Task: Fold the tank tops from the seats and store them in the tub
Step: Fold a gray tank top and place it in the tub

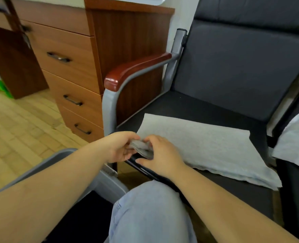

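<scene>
A light grey tank top [206,146] lies flat as a long folded strip on the dark seat [189,106] of an armchair. Its near left end is bunched up between both hands. My left hand [122,148] pinches that bunched end from the left. From the right, my right hand [161,155] grips the same end with its fingers curled over it. A second light grey garment [296,142] hangs over the neighbouring seat at the right edge. The grey tub [110,185] stands on the floor under my left forearm, with only part of its rim showing.
The chair has a red-brown wooden armrest [136,69] on a grey metal frame at its left. A wooden drawer cabinet [71,71] stands behind it on the wood floor. My knee in light jeans [150,213] is at the bottom centre.
</scene>
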Motion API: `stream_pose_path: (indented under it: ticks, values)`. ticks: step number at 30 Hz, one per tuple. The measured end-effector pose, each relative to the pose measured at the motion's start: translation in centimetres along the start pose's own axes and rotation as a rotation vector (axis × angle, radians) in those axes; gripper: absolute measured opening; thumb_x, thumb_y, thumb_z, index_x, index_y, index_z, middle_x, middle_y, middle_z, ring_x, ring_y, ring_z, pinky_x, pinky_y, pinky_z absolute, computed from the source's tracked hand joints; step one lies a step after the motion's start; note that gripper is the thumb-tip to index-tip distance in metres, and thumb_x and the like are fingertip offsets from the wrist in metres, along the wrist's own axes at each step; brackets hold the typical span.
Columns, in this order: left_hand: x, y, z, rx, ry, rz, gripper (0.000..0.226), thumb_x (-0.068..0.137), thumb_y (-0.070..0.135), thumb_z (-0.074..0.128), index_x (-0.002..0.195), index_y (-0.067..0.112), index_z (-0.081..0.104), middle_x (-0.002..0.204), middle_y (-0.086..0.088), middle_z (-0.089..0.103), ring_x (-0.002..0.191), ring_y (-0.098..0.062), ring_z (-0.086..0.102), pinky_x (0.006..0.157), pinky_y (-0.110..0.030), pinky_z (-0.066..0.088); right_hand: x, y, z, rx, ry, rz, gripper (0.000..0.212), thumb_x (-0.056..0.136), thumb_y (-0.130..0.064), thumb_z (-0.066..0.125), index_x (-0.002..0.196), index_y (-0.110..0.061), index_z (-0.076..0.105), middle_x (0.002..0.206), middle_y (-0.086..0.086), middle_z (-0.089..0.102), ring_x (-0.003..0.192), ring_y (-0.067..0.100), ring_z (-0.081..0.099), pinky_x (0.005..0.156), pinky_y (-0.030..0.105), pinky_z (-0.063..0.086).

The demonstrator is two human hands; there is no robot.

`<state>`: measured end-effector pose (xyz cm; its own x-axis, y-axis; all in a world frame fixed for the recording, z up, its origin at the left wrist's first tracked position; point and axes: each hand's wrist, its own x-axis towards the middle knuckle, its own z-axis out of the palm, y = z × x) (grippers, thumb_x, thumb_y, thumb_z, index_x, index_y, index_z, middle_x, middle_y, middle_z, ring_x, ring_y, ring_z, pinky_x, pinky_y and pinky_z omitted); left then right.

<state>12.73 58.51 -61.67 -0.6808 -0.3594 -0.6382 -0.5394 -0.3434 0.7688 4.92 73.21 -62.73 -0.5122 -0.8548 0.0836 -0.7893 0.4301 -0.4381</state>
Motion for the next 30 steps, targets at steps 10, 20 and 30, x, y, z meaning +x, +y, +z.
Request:
stream_pose_path:
  ticks: [10,20,30]
  values:
    - [-0.3,-2.7,-0.7,-0.270,-0.131,-0.095,0.037,0.086,0.039,0.053,0.097,0.006,0.066,0.078,-0.007,0.069,0.070,-0.016,0.061,0.066,-0.026,0.046,-0.6,-1.0,0.4,0.022,0.048,-0.095,0.016,0.093,-0.028,0.055,0.108,-0.022,0.054,0.101,-0.005,0.056,0.090,0.015,0.056,0.080,0.036,0.050]
    - [0.5,-1.1,-0.6,-0.358,0.088,-0.018,0.034,0.091,0.022,0.063,0.119,0.004,0.059,0.091,-0.011,0.071,0.071,-0.020,0.070,0.055,-0.028,0.058,-2.7,-2.8,-0.8,0.370,0.074,-0.070,0.019,0.092,-0.042,0.057,0.078,-0.036,0.045,0.066,-0.012,0.054,0.064,0.003,0.054,0.056,0.019,0.046]
    - [0.6,1.3,1.4,-0.666,0.182,0.171,0.038,0.089,0.014,0.066,0.125,0.006,0.058,0.081,-0.007,0.067,0.060,-0.011,0.069,0.046,-0.019,0.052,-5.2,-1.0,-2.8,0.739,0.246,0.095,0.037,0.092,-0.042,0.053,0.079,-0.008,0.055,0.072,0.008,0.058,0.066,0.021,0.057,0.057,0.034,0.047]
